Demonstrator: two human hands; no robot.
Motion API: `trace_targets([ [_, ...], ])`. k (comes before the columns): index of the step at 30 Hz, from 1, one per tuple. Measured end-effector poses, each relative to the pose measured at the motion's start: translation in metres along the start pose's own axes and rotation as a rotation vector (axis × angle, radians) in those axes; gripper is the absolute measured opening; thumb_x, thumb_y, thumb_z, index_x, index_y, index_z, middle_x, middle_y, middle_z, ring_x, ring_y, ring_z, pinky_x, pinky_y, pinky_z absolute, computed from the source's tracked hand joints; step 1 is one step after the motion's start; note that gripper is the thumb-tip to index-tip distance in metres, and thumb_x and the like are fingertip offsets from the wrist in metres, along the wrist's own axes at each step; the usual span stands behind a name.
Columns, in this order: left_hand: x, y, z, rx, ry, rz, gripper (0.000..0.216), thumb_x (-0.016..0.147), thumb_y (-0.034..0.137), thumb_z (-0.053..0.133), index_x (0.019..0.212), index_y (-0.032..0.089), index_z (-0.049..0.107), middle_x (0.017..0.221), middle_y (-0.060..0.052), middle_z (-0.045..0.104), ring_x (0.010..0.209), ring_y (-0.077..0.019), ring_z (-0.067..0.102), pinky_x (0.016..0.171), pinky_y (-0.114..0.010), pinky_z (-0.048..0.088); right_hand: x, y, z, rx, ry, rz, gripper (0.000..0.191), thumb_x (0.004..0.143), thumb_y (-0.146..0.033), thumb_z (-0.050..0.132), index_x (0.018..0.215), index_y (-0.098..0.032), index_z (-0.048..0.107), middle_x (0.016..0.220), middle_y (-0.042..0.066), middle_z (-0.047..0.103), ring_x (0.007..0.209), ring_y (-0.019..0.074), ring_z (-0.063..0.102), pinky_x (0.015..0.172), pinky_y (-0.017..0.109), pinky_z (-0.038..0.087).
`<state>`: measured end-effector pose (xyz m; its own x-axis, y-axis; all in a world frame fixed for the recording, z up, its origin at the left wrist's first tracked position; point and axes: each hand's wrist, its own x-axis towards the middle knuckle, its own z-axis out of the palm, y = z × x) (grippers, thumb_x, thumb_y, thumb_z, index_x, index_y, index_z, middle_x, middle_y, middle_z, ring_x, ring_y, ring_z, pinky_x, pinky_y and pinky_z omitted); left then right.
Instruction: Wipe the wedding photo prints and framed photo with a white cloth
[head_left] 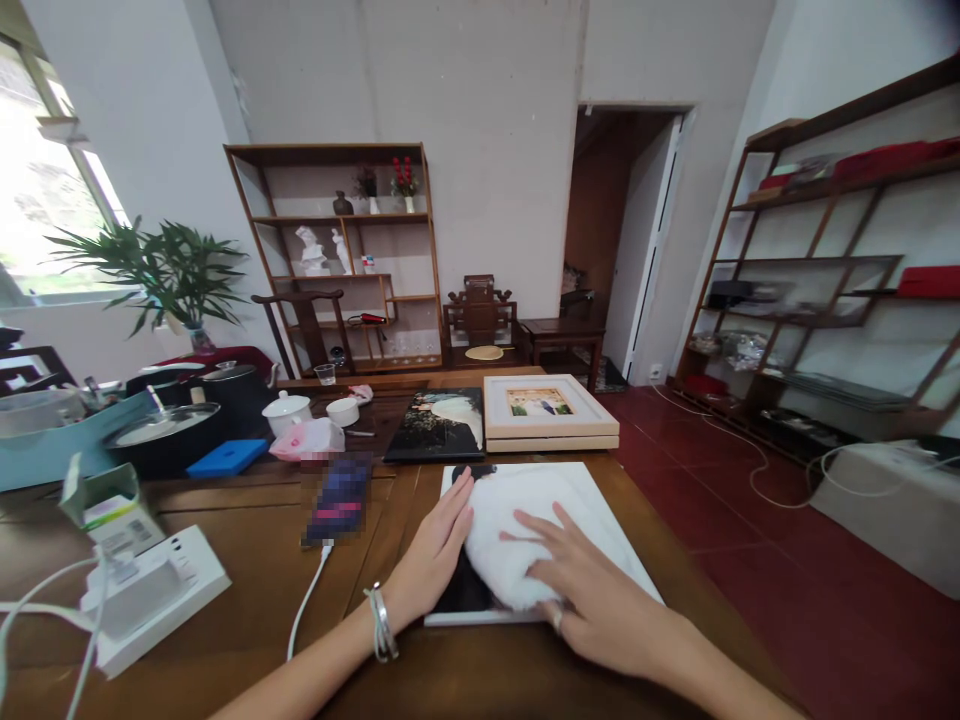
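A white fluffy cloth (510, 545) lies bunched on a flat picture panel (611, 535) with white edges and a dark left part. My right hand (577, 580) presses down on the cloth, fingers spread and bent into it, so the cloth is gripped under them. At the panel's left side my left hand (439, 540) rests with its fingers straight and together, touching the panel beside the cloth. Much of the panel's picture is hidden under the cloth and hands.
Beyond the panel lie a dark photo panel (435, 425) and stacked framed pictures (551, 437). Leftward are a blurred phone (341, 500) on a white cable, a white box (161, 595), a blue box (227, 457) and a black pan (165, 435). The wooden table's (675, 570) right edge is near.
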<state>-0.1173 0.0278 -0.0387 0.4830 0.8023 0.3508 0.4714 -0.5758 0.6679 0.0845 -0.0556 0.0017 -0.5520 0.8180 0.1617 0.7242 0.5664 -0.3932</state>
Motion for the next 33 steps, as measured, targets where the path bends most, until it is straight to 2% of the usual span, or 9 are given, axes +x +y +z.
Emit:
trace_targets([
  [4, -0.003, 0.000, 0.001, 0.005, -0.034, -0.021, 0.046, 0.091, 0.041, 0.025, 0.134, 0.024, 0.029, 0.144, 0.001, 0.024, 0.132, -0.0162, 0.020, 0.109, -0.037, 0.016, -0.017, -0.019, -0.011, 0.062, -0.136, -0.097, 0.037, 0.064, -0.008, 0.046, 0.094, -0.024, 0.062, 0.129, 0.001, 0.047, 0.129, 0.0218, 0.020, 0.105, 0.051, 0.002],
  [8, -0.004, 0.003, 0.001, 0.048, -0.114, -0.010, 0.045, 0.092, 0.040, 0.021, 0.134, 0.026, 0.030, 0.143, 0.003, 0.025, 0.132, -0.0165, 0.017, 0.109, -0.038, 0.016, -0.032, -0.028, -0.024, 0.104, -0.222, -0.061, 0.039, 0.062, -0.005, 0.044, 0.091, -0.023, 0.064, 0.126, 0.002, 0.049, 0.128, 0.0213, 0.024, 0.106, 0.049, 0.004],
  [13, -0.004, 0.006, -0.002, 0.174, -0.233, 0.016, 0.046, 0.091, 0.039, 0.027, 0.136, 0.029, 0.024, 0.144, 0.002, 0.021, 0.133, -0.0185, 0.012, 0.107, -0.042, 0.017, -0.054, -0.010, -0.022, 0.120, -0.144, 0.091, 0.025, 0.075, -0.017, 0.046, 0.092, -0.023, 0.063, 0.135, 0.002, 0.037, 0.129, 0.0228, 0.018, 0.106, 0.046, 0.015],
  [17, -0.005, 0.009, -0.003, 0.228, -0.282, 0.039, 0.044, 0.092, 0.037, 0.026, 0.135, 0.031, 0.026, 0.145, 0.002, 0.018, 0.133, -0.0195, 0.010, 0.105, -0.046, 0.020, -0.060, 0.021, -0.011, 0.106, -0.059, 0.273, 0.026, 0.083, -0.032, 0.041, 0.104, -0.027, 0.057, 0.141, -0.003, 0.026, 0.131, 0.0253, 0.006, 0.105, 0.049, 0.018],
  [19, -0.006, 0.011, -0.004, 0.244, -0.296, 0.026, 0.042, 0.092, 0.037, 0.026, 0.134, 0.032, 0.027, 0.144, 0.002, 0.020, 0.133, -0.0208, 0.012, 0.102, -0.050, 0.022, -0.052, 0.034, -0.011, 0.086, 0.006, 0.304, 0.029, 0.085, -0.035, 0.038, 0.106, -0.025, 0.056, 0.140, 0.000, 0.029, 0.131, 0.0262, 0.011, 0.105, 0.049, 0.015],
  [23, -0.006, 0.014, -0.005, 0.248, -0.305, 0.010, 0.042, 0.092, 0.036, 0.026, 0.133, 0.032, 0.030, 0.144, 0.000, 0.023, 0.133, -0.0229, 0.014, 0.101, -0.052, 0.025, -0.016, 0.045, -0.018, 0.104, 0.125, 0.293, 0.030, 0.086, -0.035, 0.037, 0.104, -0.022, 0.057, 0.122, 0.006, 0.052, 0.118, 0.0272, 0.040, 0.104, 0.049, 0.014],
  [26, -0.005, 0.014, -0.006, 0.275, -0.312, 0.011, 0.042, 0.092, 0.035, 0.027, 0.133, 0.030, 0.029, 0.144, 0.000, 0.023, 0.133, -0.0232, 0.015, 0.100, -0.051, 0.027, 0.020, 0.046, -0.021, 0.203, 0.199, 0.239, 0.031, 0.086, -0.036, 0.035, 0.097, -0.022, 0.061, 0.108, 0.005, 0.061, 0.102, 0.0259, 0.052, 0.098, 0.045, 0.026],
  [29, -0.005, 0.012, -0.005, 0.310, -0.301, 0.043, 0.042, 0.092, 0.033, 0.027, 0.133, 0.027, 0.030, 0.143, -0.001, 0.026, 0.132, -0.0225, 0.016, 0.100, -0.048, 0.029, 0.055, 0.043, -0.018, 0.321, 0.167, 0.167, 0.034, 0.086, -0.039, 0.036, 0.093, -0.019, 0.062, 0.095, 0.005, 0.066, 0.087, 0.0234, 0.059, 0.081, 0.035, 0.041],
  [33, -0.005, 0.010, -0.005, 0.338, -0.264, 0.118, 0.039, 0.092, 0.029, 0.028, 0.130, 0.026, 0.036, 0.138, -0.002, 0.037, 0.129, -0.0216, 0.025, 0.099, -0.042, 0.032, 0.091, 0.035, -0.009, 0.337, 0.095, 0.102, 0.031, 0.082, -0.040, 0.043, 0.086, -0.018, 0.064, 0.083, 0.003, 0.068, 0.076, 0.0202, 0.060, 0.072, 0.029, 0.043],
])
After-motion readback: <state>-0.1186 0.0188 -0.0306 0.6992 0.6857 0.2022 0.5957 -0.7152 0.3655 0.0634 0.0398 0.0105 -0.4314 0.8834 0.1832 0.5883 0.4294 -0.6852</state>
